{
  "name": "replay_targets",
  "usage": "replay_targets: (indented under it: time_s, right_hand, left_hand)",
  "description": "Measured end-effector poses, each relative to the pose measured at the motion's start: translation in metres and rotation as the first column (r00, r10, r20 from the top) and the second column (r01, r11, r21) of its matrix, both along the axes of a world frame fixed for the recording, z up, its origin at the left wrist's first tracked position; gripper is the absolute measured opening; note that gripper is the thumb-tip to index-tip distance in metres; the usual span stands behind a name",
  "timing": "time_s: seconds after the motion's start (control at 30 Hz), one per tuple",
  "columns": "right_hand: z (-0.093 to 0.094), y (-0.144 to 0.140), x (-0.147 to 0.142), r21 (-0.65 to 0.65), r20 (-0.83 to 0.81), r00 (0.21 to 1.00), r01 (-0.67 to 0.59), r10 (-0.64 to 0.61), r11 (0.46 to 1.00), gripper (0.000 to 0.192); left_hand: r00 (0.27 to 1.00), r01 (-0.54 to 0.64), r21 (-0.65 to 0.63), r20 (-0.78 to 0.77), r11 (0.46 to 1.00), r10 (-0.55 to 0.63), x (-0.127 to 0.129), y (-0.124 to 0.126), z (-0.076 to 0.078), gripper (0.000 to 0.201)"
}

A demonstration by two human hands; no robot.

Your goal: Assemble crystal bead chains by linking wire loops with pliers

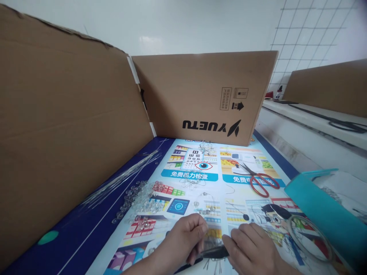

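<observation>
At the tabletop's [86, 233] near edge, the left hand [186, 238] and right hand [249, 248] each close their grip on one dark tool [213, 252] spanning between them, clear beads [140, 198] lying well leftward.

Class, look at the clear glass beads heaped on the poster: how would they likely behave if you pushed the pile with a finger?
The clear beads look small and rounded, so they would probably roll and scatter; a few already lie apart from the heap. The glossy poster likely offers little grip. Each seems light.
</observation>
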State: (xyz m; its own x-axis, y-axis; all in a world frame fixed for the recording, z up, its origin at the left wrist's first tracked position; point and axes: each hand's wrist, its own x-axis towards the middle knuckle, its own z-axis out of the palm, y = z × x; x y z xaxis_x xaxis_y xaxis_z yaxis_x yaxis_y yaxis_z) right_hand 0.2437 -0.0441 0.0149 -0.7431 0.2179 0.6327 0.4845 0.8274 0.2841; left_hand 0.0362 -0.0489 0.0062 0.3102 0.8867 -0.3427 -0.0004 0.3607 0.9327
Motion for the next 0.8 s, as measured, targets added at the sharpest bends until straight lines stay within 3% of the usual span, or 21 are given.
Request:
replay_targets:
  time_s: [0.8]
  right_hand:
    - [0.0009, 0.0014, -0.0005, -0.006, 0.027, 1.000, -0.001, 0.001, 1.000, 0.017]
  left_hand:
    - [1.000, 0.014, -0.005, 0.003, 1.000, -0.014, -0.0007, -0.0012, -0.0023, 0.030]
